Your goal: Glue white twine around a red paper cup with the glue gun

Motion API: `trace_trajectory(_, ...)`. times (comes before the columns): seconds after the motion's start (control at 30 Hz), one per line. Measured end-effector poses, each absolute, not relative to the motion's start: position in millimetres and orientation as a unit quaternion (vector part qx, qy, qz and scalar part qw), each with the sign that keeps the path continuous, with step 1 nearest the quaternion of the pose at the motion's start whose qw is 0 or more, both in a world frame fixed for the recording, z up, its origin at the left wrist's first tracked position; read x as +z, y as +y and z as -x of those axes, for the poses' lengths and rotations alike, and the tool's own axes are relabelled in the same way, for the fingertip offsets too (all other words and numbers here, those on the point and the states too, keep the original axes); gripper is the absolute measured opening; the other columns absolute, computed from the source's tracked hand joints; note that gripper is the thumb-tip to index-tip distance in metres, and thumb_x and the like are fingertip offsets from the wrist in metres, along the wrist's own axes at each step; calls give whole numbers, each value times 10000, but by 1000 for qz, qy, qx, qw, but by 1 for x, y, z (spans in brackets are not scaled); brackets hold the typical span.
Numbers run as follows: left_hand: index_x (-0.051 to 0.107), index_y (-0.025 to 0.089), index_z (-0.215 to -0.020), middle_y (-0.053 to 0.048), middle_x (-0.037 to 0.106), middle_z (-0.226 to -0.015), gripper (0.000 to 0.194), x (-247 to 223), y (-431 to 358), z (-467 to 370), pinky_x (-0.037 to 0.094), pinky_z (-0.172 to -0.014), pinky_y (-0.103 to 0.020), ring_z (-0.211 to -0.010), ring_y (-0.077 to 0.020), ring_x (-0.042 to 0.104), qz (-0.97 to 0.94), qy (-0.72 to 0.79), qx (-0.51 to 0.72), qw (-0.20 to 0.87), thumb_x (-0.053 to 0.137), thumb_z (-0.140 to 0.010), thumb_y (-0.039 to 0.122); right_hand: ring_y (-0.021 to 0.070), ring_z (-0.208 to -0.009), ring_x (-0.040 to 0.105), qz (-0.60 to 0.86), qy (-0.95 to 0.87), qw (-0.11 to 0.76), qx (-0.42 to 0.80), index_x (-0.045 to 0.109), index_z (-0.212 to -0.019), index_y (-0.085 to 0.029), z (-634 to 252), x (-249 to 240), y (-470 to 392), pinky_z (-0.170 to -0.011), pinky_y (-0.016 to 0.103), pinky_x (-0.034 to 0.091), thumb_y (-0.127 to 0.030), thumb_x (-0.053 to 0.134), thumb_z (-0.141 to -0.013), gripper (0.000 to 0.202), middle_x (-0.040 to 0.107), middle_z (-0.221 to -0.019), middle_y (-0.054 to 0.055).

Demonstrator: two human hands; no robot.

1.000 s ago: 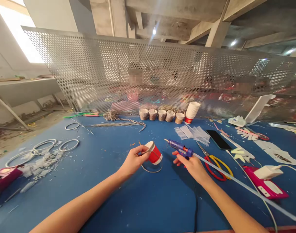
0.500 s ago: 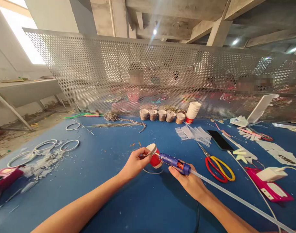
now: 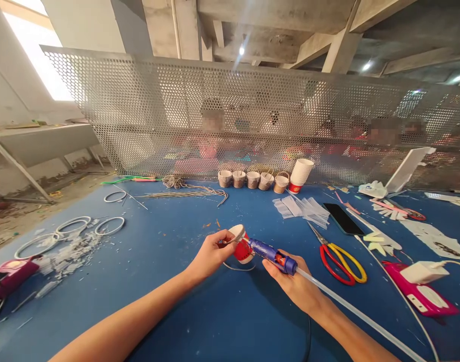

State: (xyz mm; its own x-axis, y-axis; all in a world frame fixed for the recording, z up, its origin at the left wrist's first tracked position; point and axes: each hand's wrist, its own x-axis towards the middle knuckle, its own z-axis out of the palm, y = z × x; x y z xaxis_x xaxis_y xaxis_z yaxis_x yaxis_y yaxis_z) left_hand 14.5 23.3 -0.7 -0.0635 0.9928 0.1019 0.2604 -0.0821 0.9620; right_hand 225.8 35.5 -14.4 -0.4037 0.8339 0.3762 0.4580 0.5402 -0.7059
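Observation:
Near the middle of the blue table, my left hand [image 3: 214,254] pinches the rim of a red and white paper cup [image 3: 244,251], which is tilted. A thin cord lies along the rim under my fingers and loops below the cup. My right hand [image 3: 295,279] is wrapped round a blue glue gun [image 3: 272,255], whose tip touches or nearly touches the cup near the rim. From the gun's back a long translucent glue stick [image 3: 350,304] runs to the lower right.
Small cord-wrapped cups [image 3: 253,179] and a stack of paper cups [image 3: 301,173] stand before a perforated metal screen [image 3: 139,100]. Scissors [image 3: 339,261], a phone [image 3: 343,218] and a pink power strip [image 3: 422,291] lie right. White rings [image 3: 109,226] and scraps lie left. People are behind the screen.
The view has shifted very slightly. Both hands, the cup and the glue gun keep nearly the same positions relative to one another.

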Motion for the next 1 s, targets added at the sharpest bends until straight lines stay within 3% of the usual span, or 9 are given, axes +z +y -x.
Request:
trace_trajectory(0.23,549,163,-621,43,488,-572,191,2,23,-14,341,-548,-223,-556,-107,426,-570,556,468,383,567,-722,325,130,-479,522,388,-819,360,222,519,-636,-215,-225,-17,35,-526,239,436,-439,490,-887,337,567,-541,-18)
trace_trajectory(0.47,553,159,-629,35,506,-584,189,-1,24,-11,351,-557,-230,-572,-112,441,-570,547,468,395,552,-736,314,147,-476,545,432,-784,368,254,612,-655,-219,-230,-13,37,-487,230,468,-497,469,-860,373,570,-521,-7)
trace_trajectory(1.0,558,157,-623,40,513,-575,201,-3,26,-9,359,-581,-234,-568,-112,442,-530,518,491,458,607,-691,339,144,-490,520,437,-774,357,287,606,-632,-202,-230,-11,35,-504,222,479,-508,489,-832,384,529,-522,-2)
